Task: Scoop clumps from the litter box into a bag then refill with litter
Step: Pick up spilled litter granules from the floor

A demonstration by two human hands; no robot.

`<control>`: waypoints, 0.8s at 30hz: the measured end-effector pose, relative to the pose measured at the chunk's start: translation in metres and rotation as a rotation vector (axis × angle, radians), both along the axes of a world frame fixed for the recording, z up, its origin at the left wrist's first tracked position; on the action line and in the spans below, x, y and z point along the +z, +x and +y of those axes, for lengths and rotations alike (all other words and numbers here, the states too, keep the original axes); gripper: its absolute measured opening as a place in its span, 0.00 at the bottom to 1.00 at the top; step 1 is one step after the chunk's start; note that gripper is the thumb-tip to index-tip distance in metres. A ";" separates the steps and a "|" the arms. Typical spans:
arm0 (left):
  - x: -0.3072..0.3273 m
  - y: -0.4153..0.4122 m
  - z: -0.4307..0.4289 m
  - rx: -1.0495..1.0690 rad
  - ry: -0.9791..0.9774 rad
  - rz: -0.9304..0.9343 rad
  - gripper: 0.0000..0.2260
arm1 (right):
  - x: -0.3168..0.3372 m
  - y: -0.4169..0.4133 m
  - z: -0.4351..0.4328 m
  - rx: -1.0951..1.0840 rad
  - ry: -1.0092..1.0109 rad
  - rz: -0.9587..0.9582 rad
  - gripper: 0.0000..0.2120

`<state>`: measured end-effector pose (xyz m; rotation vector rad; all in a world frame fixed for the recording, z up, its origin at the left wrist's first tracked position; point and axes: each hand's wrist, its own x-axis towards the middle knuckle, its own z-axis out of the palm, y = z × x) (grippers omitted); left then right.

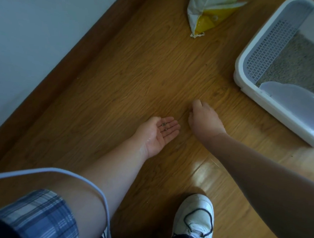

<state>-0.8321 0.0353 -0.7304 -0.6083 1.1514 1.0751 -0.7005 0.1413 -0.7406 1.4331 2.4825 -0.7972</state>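
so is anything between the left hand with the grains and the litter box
Only the person's own right hand, down at the floor, lies on the line from the left hand, with litter grains on its open palm, to the litter box. Past it is bare wood floor up to the box's rim.

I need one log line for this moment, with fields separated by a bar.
left hand: palm up, few litter grains on it | right hand: fingers curled down at floor | litter box: holds litter | litter bag: on floor

Dim, soft daylight. One glare patch on the floor just beyond the white shoe. Floor grain slightly motion-smeared; frame edges bowed by wide lens.
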 end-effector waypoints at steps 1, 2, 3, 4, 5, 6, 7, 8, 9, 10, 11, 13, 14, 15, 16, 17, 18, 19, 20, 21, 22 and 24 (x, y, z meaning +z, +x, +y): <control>0.000 0.000 0.000 0.003 0.005 -0.008 0.18 | 0.007 -0.002 -0.003 -0.005 -0.019 0.076 0.05; -0.001 0.000 0.000 0.011 0.008 -0.014 0.18 | 0.015 -0.005 -0.010 -0.005 -0.042 0.166 0.05; 0.000 0.000 0.000 0.018 0.015 -0.022 0.17 | 0.024 -0.008 -0.019 0.005 -0.076 0.242 0.06; -0.001 0.001 0.001 0.019 0.022 -0.035 0.16 | 0.031 -0.012 -0.030 0.027 -0.118 0.290 0.07; -0.002 0.001 0.000 0.007 0.027 -0.044 0.16 | 0.037 -0.014 -0.042 0.059 -0.161 0.311 0.08; -0.003 0.003 0.000 0.004 0.021 -0.046 0.15 | 0.039 -0.015 -0.052 0.088 -0.194 0.319 0.09; -0.003 0.003 -0.001 0.003 0.010 -0.039 0.16 | 0.038 -0.014 -0.058 0.104 -0.211 0.325 0.11; -0.004 0.004 -0.002 0.004 0.002 -0.030 0.16 | 0.035 -0.012 -0.060 0.099 -0.213 0.337 0.12; -0.005 0.004 -0.003 0.003 0.009 -0.026 0.17 | 0.031 -0.008 -0.058 0.073 -0.197 0.355 0.12; -0.005 0.004 -0.004 0.007 0.027 -0.020 0.17 | 0.026 -0.004 -0.053 0.030 -0.159 0.373 0.11; -0.004 0.003 -0.004 0.009 0.041 -0.014 0.17 | 0.020 0.001 -0.046 -0.026 -0.106 0.377 0.09; -0.004 0.001 -0.007 0.008 0.036 -0.010 0.17 | 0.007 0.013 -0.028 -0.149 -0.008 0.333 0.07; -0.003 -0.001 -0.007 0.003 0.035 -0.008 0.17 | 0.001 0.019 -0.019 -0.193 0.020 0.301 0.07; -0.003 -0.002 -0.008 -0.002 0.037 -0.006 0.17 | -0.005 0.024 -0.011 -0.214 0.040 0.272 0.06; -0.003 -0.003 -0.009 -0.001 0.041 -0.007 0.17 | -0.010 0.027 -0.004 -0.215 0.056 0.248 0.06; -0.002 -0.004 -0.009 0.000 0.043 -0.006 0.17 | -0.014 0.029 0.000 -0.204 0.068 0.229 0.06; -0.002 -0.004 -0.009 0.005 0.043 -0.004 0.17 | -0.016 0.029 0.003 -0.187 0.076 0.215 0.06; -0.001 -0.004 -0.009 0.007 0.040 0.001 0.17 | -0.017 0.027 0.003 -0.167 0.081 0.206 0.06; -0.001 -0.004 -0.008 0.007 0.036 0.003 0.17 | -0.017 0.023 0.003 -0.144 0.084 0.204 0.06; -0.001 -0.004 -0.008 0.006 0.033 0.004 0.17 | -0.017 0.018 0.003 -0.114 0.090 0.213 0.07; -0.001 -0.004 -0.007 0.010 0.030 0.006 0.17 | -0.017 0.013 0.003 -0.079 0.099 0.226 0.07; 0.000 -0.003 -0.007 0.018 0.024 0.004 0.17 | -0.017 0.002 0.004 -0.018 0.108 0.235 0.07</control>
